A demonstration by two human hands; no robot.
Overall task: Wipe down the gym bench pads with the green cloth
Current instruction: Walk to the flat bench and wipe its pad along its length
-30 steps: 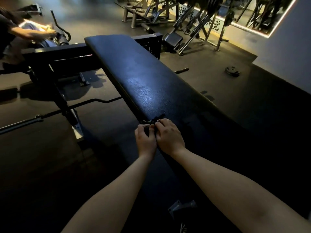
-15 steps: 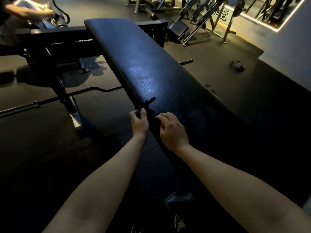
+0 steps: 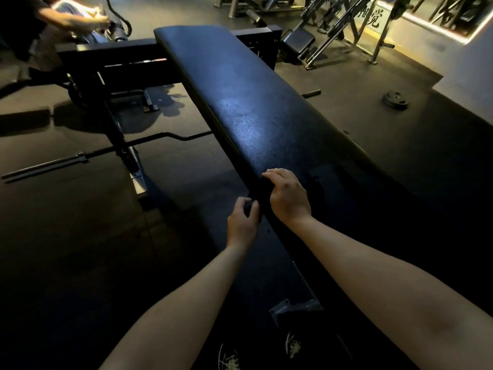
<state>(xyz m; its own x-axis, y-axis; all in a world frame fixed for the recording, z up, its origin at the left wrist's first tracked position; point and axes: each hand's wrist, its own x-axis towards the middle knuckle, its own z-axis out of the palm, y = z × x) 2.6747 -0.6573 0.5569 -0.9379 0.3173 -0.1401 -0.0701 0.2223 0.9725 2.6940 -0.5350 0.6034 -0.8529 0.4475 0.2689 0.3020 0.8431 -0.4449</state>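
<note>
So the bench pad (image 3: 253,108) runs from the near right up to the far middle, and its far end sits against a metal frame (image 3: 106,57) that stretches off to the left. The cloth (image 3: 257,192) is on the pad's left edge at the near end, with the right hand (image 3: 289,198) curled over it. The left hand (image 3: 241,225) is just beside that, a bit nearer and off the edge, pinching a bit of the cloth. A barbell (image 3: 53,162) lies on the floor (image 3: 80,249) to the left, running under the bench. A weight plate (image 3: 396,100) is on the floor well off to the right. Another person (image 3: 40,22) is far left behind the frame, and machines (image 3: 333,28) stand far right.
</note>
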